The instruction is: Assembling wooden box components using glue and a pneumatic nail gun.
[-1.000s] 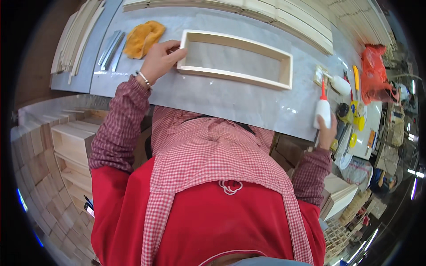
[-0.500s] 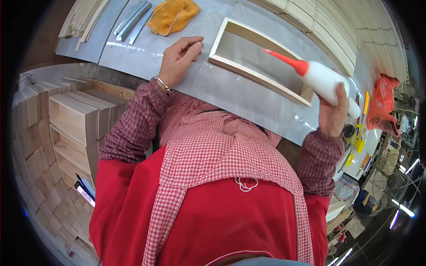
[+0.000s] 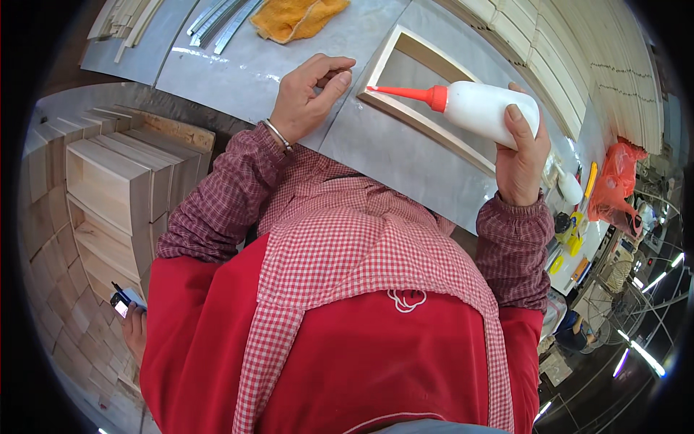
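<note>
My right hand (image 3: 522,155) is wrapped round a white glue bottle (image 3: 481,108), which lies nearly level in the air. Its long red nozzle (image 3: 412,94) points left, with the tip over the near left corner of a rectangular wooden frame (image 3: 426,126). That frame rests on the grey tabletop (image 3: 238,83), and the bottle and hand cover part of its right side. Just left of the frame is my left hand (image 3: 314,98), fingers loosely curled in and thumb close to them. I see nothing in it.
An orange cloth (image 3: 300,18) and metal strips (image 3: 224,25) lie at the back left. Stacked pale boards (image 3: 535,50) line the far side. At right are a red plastic bag (image 3: 614,181) and another white bottle (image 3: 570,186). Wooden boxes (image 3: 108,177) stand at left, near another person's hand (image 3: 135,329).
My right hand has swung the bottle left and more level, bringing its nozzle to the frame's left corner. My left hand keeps its curled shape. Another person's hand has appeared at lower left.
</note>
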A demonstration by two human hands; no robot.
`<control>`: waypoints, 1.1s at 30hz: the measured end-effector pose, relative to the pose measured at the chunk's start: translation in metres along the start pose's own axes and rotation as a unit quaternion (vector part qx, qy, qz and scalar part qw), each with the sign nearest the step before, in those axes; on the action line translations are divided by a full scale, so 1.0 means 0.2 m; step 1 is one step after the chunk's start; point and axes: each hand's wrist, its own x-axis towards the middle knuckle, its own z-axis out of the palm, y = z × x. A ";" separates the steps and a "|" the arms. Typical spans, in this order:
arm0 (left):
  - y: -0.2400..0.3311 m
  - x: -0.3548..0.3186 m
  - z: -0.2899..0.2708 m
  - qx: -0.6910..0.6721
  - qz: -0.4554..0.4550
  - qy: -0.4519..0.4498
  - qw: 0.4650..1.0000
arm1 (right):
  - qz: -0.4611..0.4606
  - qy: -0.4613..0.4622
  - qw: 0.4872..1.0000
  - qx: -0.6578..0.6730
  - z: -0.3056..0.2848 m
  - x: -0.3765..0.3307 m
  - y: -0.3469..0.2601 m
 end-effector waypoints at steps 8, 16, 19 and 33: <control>-0.01 0.00 0.00 -0.006 0.004 -0.002 1.000 | -0.018 0.009 1.000 -0.018 -0.02 0.04 0.01; 0.01 0.00 0.00 -0.014 -0.006 -0.004 1.000 | -0.029 0.020 0.999 0.027 -0.03 0.13 -0.02; 0.01 0.00 0.00 -0.018 -0.011 -0.004 1.000 | -0.033 0.026 0.998 0.039 -0.02 0.18 -0.03; 0.01 0.01 0.02 -0.030 0.008 0.028 0.999 | -0.059 0.066 0.996 0.012 -0.03 0.29 -0.05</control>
